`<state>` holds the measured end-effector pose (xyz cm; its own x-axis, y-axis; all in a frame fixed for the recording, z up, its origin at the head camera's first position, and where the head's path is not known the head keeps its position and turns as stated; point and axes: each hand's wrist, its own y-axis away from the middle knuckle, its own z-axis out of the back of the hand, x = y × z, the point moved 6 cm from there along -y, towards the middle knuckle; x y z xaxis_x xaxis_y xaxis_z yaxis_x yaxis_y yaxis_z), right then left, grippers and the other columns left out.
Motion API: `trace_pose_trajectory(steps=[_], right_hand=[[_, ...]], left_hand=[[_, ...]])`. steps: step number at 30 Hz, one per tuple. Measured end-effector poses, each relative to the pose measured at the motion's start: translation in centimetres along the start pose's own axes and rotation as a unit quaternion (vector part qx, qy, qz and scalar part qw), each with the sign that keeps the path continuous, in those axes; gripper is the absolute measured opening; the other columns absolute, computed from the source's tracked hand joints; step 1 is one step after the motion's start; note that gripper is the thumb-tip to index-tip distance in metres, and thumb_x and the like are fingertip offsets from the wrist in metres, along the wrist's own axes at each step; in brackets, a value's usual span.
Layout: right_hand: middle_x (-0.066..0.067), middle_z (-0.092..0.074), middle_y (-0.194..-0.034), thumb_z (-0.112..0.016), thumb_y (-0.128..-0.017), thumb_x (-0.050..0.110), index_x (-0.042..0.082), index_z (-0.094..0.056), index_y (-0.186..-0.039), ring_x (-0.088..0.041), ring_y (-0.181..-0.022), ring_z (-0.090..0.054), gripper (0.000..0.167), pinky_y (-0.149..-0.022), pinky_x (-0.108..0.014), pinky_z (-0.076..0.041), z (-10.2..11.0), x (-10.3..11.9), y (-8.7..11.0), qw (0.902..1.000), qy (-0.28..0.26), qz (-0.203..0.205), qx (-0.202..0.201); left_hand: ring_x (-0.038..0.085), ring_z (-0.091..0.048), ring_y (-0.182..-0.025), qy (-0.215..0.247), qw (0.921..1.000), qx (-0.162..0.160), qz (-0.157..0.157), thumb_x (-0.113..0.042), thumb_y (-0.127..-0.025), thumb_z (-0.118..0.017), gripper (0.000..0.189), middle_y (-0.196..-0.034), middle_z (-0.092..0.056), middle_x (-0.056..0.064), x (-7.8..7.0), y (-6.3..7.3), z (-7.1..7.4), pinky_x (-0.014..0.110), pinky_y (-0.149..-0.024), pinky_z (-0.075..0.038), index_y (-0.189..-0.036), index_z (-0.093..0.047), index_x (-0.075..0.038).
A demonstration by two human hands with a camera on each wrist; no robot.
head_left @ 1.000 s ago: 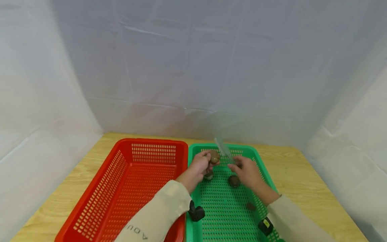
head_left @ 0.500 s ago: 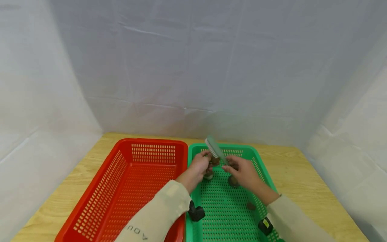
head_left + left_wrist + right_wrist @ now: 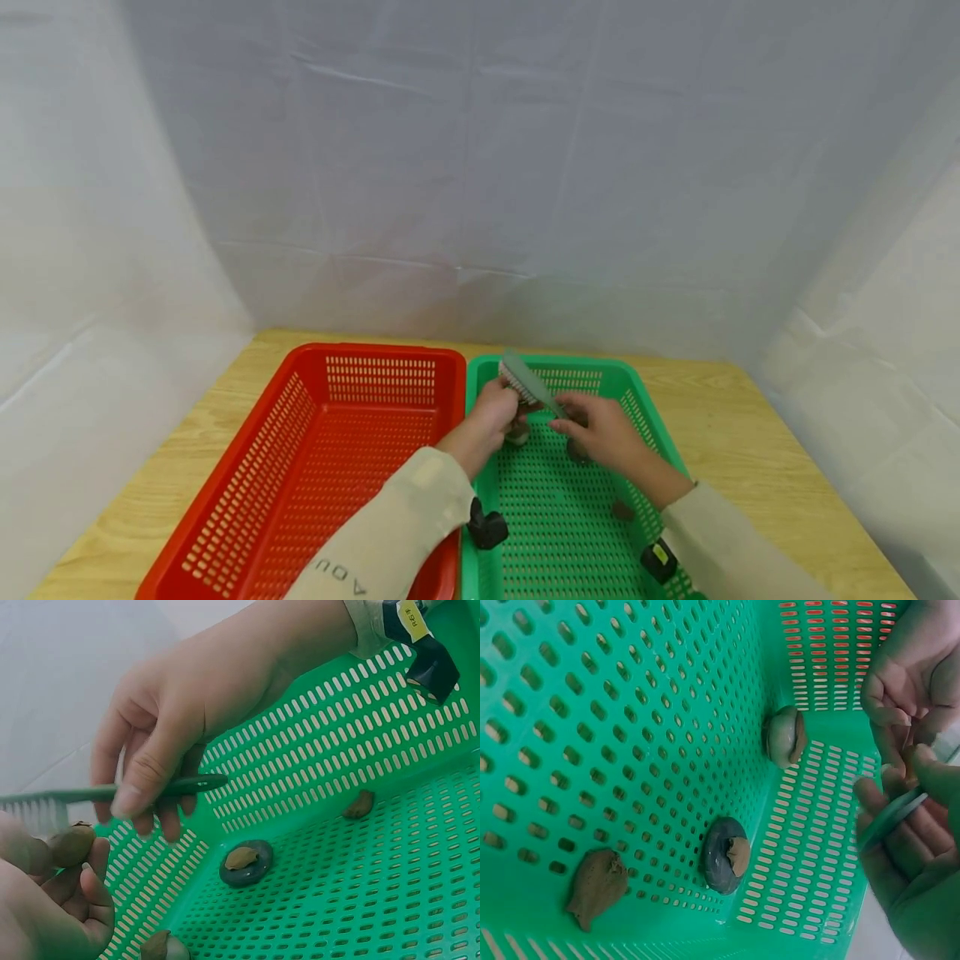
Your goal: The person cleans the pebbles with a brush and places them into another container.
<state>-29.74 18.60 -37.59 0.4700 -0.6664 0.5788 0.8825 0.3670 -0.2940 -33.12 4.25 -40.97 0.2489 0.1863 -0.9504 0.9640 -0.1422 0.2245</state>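
My left hand holds a brownish, rounded stone-like lump over the far left part of the green basket. My right hand pinches the handle of a green brush between thumb and fingers. Its white bristles lie against or just over the lump; exact contact is blurred. Below the hands in the basket lie a dark stone with a brown clump on it, a pale stone with brown matter stuck to it and a loose brown piece.
A red basket stands directly left of the green one, both on a wooden table. White sheeting encloses the back and sides. Black wrist cameras sit at the beige sleeves.
The brush has swung left and slightly down, from beside the lump to over it, now covering much of it. My right hand shifted a little left; the left hand stays nearly still.
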Motion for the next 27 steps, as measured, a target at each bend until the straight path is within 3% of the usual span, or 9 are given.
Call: trace_pose_trajectory(steps=[11,19,27], right_hand=[[-0.007,-0.072,-0.089,-0.072,-0.088,0.013,-0.002,-0.066,-0.113,-0.021,-0.082,-0.069,0.03,-0.069,-0.037,-0.055,0.4,-0.7,0.0,0.9983,0.022,-0.053,0.002],[-0.017,-0.072,-0.095,-0.069,-0.09,0.011,-0.005,-0.063,-0.117,-0.027,-0.084,-0.069,0.032,-0.069,-0.04,-0.055,1.2,-1.0,-0.1,0.9948,0.013,-0.095,-0.033],[-0.016,-0.072,-0.097,-0.066,-0.093,0.016,-0.005,-0.059,-0.125,-0.025,-0.085,-0.07,0.038,-0.07,-0.04,-0.056,1.5,-0.6,0.1,0.9946,0.001,-0.088,-0.055]], left_hand=[[0.012,-0.043,-0.057,-0.003,1.0,-0.008,0.0,0.002,-0.099,-0.039,0.05,-0.113,-0.065,0.024,0.1,-0.2,0.1,0.023,-0.055,-0.037,-0.148,-0.037,-0.004],[0.008,-0.056,-0.063,-0.01,0.9999,0.0,-0.005,-0.013,-0.106,-0.038,0.039,-0.119,-0.061,0.025,-0.2,0.0,0.0,0.019,-0.053,-0.037,-0.143,-0.044,-0.004],[0.008,-0.051,-0.058,-0.008,1.0,-0.002,-0.005,-0.012,-0.105,-0.039,0.037,-0.114,-0.065,0.026,-0.2,0.0,-0.1,0.019,-0.052,-0.037,-0.141,-0.047,-0.003]])
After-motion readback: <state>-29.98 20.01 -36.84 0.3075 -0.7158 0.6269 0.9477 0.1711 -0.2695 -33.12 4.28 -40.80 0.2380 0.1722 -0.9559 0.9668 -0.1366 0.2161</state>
